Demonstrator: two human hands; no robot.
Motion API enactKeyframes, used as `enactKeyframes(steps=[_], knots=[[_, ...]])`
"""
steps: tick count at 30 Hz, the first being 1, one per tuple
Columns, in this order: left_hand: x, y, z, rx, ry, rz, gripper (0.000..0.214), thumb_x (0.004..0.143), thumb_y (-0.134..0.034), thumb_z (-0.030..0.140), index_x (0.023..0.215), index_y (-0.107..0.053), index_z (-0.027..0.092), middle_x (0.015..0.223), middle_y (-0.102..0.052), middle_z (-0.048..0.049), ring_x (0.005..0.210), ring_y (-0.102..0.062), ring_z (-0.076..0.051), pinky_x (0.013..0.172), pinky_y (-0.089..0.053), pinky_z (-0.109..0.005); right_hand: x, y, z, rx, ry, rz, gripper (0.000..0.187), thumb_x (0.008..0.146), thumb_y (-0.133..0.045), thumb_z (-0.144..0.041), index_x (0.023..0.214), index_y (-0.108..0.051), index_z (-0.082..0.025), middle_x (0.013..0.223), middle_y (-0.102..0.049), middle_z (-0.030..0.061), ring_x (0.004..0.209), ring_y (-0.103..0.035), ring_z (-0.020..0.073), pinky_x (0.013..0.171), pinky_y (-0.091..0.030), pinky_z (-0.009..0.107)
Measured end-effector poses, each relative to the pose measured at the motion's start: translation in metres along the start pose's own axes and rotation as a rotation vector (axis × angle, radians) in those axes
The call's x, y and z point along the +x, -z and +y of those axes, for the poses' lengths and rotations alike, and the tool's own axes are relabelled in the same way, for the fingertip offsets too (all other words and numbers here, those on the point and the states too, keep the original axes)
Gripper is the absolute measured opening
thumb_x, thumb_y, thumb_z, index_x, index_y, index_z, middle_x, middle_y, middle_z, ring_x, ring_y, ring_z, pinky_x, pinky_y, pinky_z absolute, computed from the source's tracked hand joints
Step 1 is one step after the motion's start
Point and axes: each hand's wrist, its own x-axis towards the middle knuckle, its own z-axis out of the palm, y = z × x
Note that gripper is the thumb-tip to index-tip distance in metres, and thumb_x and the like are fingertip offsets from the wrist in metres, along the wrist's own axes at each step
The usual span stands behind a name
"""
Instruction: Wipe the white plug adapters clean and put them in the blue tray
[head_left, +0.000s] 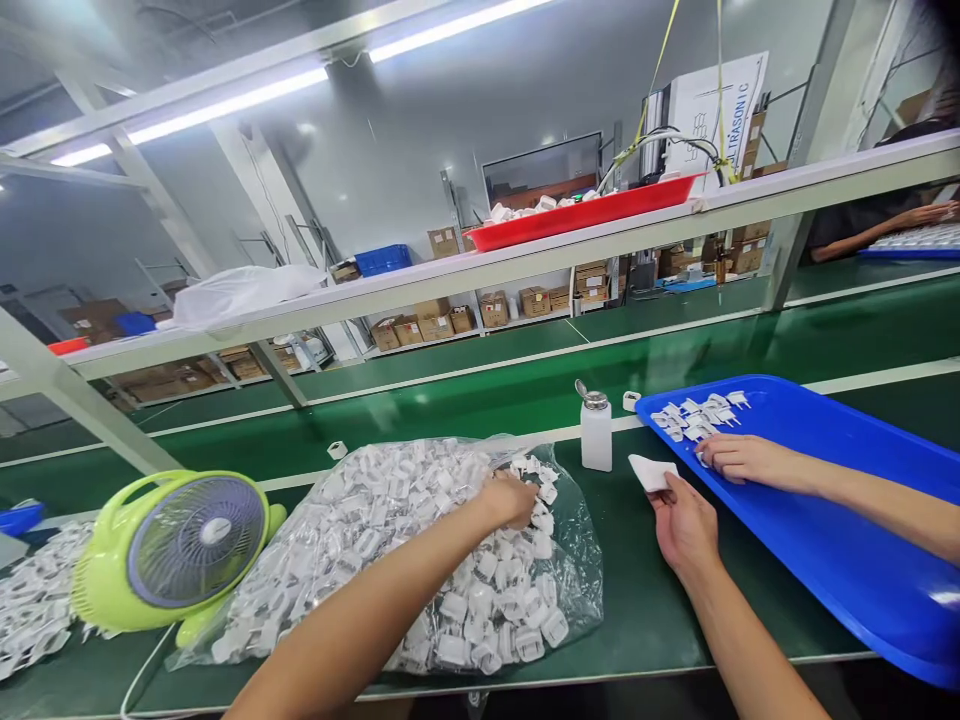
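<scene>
While the left hand [514, 500] reaches into the open mouth of a clear plastic bag [585, 570] at the center of the frame, the right hand [686, 520] holds a folded white cloth [649, 473] to the right of center. The right fingers are closed on the cloth's lower edge, pinching it against the thumb. The left fingers are curled among the white plastic pieces [420, 510] that fill the bag; whether they grip one cannot be told.

Just above the cloth, a white bottle [597, 440] with its metal lid flipped up stands upright on the green surface [637, 620]. A blue tray [840, 540] spreads across the right of the frame, with a cluster of similar small white parts [694, 415] at its far left corner. A co-worker's hand [754, 460], coming from the right edge, rests at that cluster with bent fingers; what it holds is hidden.

At lower left, a lime-green fan [105, 560] stands beside the bag. Higher up, a red tray [585, 218] of white pieces sits on a shelf [420, 290].
</scene>
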Motion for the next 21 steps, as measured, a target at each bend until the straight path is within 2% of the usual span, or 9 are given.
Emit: enactKeyframes(steps=[3, 7, 9, 15, 21], knots=[[-0.002, 0.001, 0.013, 0.01, -0.08, 0.051, 0.037, 0.095, -0.066, 0.036, 0.128, -0.061, 0.019, 0.13, -0.064, -0.0099, 0.11, -0.066, -0.025, 0.092, -0.057, -0.048, -0.001, 0.0, 0.0, -0.004, 0.001, -0.004, 0.03, 0.096, -0.067, -0.033, 0.122, -0.064, -0.017, 0.122, -0.067, 0.0077, 0.101, -0.068, 0.0219, 0.085, -0.059, 0.042], [0.004, 0.006, 0.032, -0.027, -0.132, 0.236, 0.04, 0.095, -0.066, 0.036, 0.13, -0.06, 0.017, 0.133, -0.062, -0.0122, 0.113, -0.065, -0.027, 0.093, -0.056, -0.049, -0.003, -0.001, -0.001, -0.023, 0.005, -0.012, 0.03, 0.096, -0.067, -0.033, 0.122, -0.064, -0.017, 0.122, -0.066, 0.0078, 0.102, -0.068, 0.0219, 0.085, -0.059, 0.042], [0.011, 0.011, 0.038, -0.052, -0.146, 0.287, 0.04, 0.095, -0.066, 0.036, 0.129, -0.06, 0.017, 0.132, -0.062, -0.012, 0.112, -0.065, -0.027, 0.093, -0.057, -0.048, -0.004, -0.002, -0.002, -0.035, 0.004, -0.019, 0.03, 0.097, -0.067, -0.033, 0.122, -0.064, -0.017, 0.122, -0.067, 0.0076, 0.1, -0.068, 0.0216, 0.084, -0.059, 0.042], [0.026, 0.03, 0.042, -0.132, -0.145, 0.293, 0.037, 0.095, -0.067, 0.035, 0.127, -0.062, 0.017, 0.128, -0.065, -0.0106, 0.108, -0.067, -0.025, 0.09, -0.058, -0.045, -0.007, -0.005, -0.005, -0.051, -0.011, -0.051, 0.029, 0.097, -0.067, -0.033, 0.121, -0.064, -0.017, 0.119, -0.067, 0.0072, 0.098, -0.069, 0.0206, 0.082, -0.06, 0.04], [0.016, 0.037, 0.044, -0.236, -0.134, 0.379, 0.038, 0.094, -0.067, 0.035, 0.126, -0.062, 0.016, 0.128, -0.065, -0.011, 0.108, -0.067, -0.025, 0.09, -0.058, -0.045, -0.01, -0.005, -0.007, -0.06, -0.017, -0.083, 0.03, 0.097, -0.066, -0.034, 0.121, -0.064, -0.017, 0.119, -0.067, 0.0072, 0.097, -0.069, 0.0205, 0.082, -0.06, 0.04]])
